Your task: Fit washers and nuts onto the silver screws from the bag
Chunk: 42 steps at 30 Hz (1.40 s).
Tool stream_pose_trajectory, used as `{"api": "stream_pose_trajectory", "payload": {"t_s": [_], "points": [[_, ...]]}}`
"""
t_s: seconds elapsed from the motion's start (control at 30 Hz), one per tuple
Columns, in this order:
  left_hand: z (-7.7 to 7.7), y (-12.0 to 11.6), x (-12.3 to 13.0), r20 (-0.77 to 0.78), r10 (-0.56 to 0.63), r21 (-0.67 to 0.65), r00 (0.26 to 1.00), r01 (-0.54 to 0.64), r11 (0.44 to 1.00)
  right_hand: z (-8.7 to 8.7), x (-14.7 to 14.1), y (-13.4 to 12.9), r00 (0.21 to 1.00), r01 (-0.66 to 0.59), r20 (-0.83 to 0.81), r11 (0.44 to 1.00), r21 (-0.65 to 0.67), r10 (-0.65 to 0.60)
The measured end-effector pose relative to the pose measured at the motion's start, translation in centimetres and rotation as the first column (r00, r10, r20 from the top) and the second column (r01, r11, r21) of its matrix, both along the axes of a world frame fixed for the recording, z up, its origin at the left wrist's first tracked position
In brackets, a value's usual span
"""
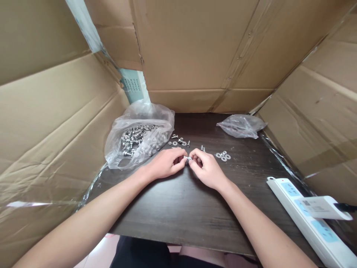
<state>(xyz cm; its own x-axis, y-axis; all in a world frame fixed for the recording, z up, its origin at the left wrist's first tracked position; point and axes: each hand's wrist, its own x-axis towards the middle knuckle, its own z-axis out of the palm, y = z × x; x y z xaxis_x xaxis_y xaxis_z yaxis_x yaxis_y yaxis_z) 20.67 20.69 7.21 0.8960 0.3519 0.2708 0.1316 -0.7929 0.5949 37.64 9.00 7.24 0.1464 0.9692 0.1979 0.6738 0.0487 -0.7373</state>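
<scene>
Between the fingertips of both hands is a small metal bolt (187,158) with what looks like a washer or nut on it. My left hand (169,163) pinches its left end, and my right hand (205,167) is closed on its right end. Just beyond the hands, loose bolts, nuts and washers (174,143) lie on the dark table (167,208). A pair of bolts (202,148) sits behind my right hand. Farther right is a small group of washers (224,158) with nuts. Exact parts between the fingers are partly hidden.
An open clear plastic bag (114,149) full of metal bolts stands at the back left. A flatter clear bag (242,125) lies at the back right. A white power strip (312,219) with a plugged-in adapter runs along the right edge. Cardboard walls (195,48) enclose the table.
</scene>
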Motion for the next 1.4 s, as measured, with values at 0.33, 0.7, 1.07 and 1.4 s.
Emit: {"api": "stream_pose_trajectory", "payload": {"t_s": [0.33,0.7,1.07,1.4], "points": [[-0.08,0.06,-0.02,0.000,0.001,-0.022,1.000,-0.001,1.000,0.14,0.02,0.02,0.999,-0.023,0.037,0.999,-0.039,0.024],[-0.10,0.06,0.00,-0.001,0.003,-0.007,1.000,-0.003,1.000,0.30,0.12,-0.03,1.000,-0.022,-0.020,0.999,-0.029,0.022],[0.00,0.05,-0.05,-0.003,0.003,-0.014,1.000,-0.003,1.000,0.07,0.09,0.01,0.999,-0.026,0.033,0.999,-0.038,0.027],[-0.07,0.03,0.04,-0.004,0.003,-0.005,1.000,-0.003,1.000,0.30,0.08,0.00,1.000,-0.022,0.001,0.999,-0.034,0.022]]}}
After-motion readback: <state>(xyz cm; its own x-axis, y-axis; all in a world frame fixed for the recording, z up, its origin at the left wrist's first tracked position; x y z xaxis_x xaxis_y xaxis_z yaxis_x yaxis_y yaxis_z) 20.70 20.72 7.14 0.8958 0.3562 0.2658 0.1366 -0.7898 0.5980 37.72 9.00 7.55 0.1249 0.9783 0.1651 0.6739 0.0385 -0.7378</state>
